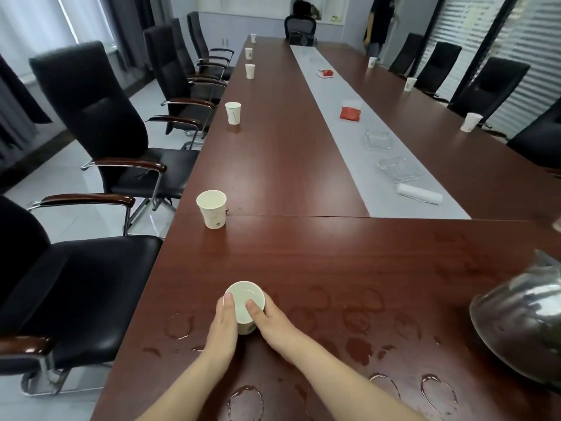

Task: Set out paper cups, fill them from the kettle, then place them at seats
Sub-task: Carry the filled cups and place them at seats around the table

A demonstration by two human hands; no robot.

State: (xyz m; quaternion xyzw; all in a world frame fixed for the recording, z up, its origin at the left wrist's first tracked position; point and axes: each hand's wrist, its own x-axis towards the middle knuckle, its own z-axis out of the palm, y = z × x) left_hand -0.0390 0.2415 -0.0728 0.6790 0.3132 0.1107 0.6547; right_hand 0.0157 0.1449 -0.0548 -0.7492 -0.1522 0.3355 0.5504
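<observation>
A white paper cup (245,296) filled with water stands on the near end of the long wooden table (303,247). My left hand (224,322) and my right hand (271,322) clasp it from both sides, thumbs at the rim. Another filled paper cup (212,209) stands at the left edge by the nearest chair, and a further cup (233,112) stands one seat beyond. Several more cups line both long edges. The steel kettle (519,326) rests on the table at the far right.
Water rings and puddles (358,349) wet the table around my hands. Black office chairs (100,123) line both sides. A grey runner (358,135) down the middle carries red packets (349,113), glass ashtrays (378,138) and a rolled white cloth (419,193). A person (378,22) stands at the far end.
</observation>
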